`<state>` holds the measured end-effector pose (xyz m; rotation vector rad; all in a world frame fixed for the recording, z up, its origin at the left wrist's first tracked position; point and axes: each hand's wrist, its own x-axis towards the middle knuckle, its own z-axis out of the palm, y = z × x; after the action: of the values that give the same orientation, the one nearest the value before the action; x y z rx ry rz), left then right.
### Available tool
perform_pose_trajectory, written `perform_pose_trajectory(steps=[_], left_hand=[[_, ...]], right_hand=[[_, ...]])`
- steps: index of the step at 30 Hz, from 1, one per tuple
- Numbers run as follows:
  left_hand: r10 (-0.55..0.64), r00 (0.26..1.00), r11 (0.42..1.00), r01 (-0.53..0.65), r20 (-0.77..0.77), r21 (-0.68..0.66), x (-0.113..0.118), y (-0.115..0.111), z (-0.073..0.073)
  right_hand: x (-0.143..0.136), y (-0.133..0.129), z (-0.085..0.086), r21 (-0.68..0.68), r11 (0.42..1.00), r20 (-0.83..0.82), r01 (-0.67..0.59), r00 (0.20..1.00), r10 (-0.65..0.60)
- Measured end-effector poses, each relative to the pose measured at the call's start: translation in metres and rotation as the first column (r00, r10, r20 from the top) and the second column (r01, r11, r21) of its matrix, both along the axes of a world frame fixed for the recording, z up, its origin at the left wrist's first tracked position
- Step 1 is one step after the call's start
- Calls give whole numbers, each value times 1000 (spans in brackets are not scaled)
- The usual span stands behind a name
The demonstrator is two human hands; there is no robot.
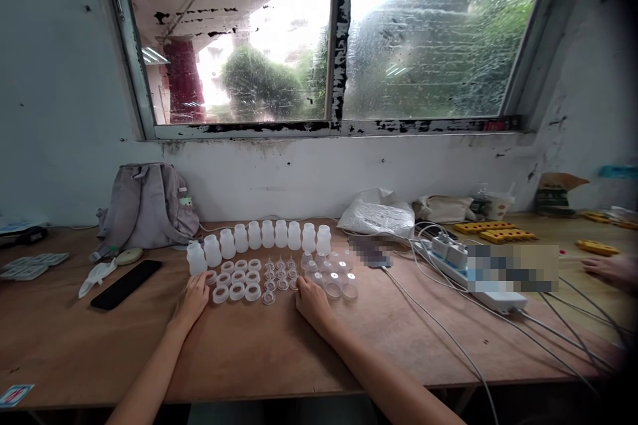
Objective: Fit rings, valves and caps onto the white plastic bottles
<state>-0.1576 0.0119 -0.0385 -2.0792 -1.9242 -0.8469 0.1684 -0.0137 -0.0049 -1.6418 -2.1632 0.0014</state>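
My left hand [192, 299] rests on the table with its fingers curled at a white bottle ring [211, 277], at the left of several more white rings [237, 291] in rows. My right hand [314, 302] is closed, fingertips at a clear silicone nipple [294, 285] on the right side of a group of nipples [270, 275]; the fingers partly hide it. Behind them, several frosted baby bottles [268, 234] stand upright, open necks up, in a curved row. Right of my right hand are several clear dome caps [349, 285].
A grey backpack [144, 202], a black phone [126, 284] and a crumpled white wrapper [96, 277] lie left. To the right are a silvery bag [379, 212], a white power strip [491, 295] with trailing cables, yellow pieces [508, 236] and another person's hand [611, 271].
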Motion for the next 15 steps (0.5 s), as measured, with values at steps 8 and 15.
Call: perform_pose_trajectory(steps=[8, 15], left_hand=[[-36, 999, 987, 37, -8, 157, 8, -4, 6], [-274, 954, 935, 294, -123, 197, 65, -11, 33]], right_hand=[[-2, -2, 3, -33, 998, 48, 56, 997, -55], [-4, 1, -4, 9, 997, 65, 83, 994, -83]])
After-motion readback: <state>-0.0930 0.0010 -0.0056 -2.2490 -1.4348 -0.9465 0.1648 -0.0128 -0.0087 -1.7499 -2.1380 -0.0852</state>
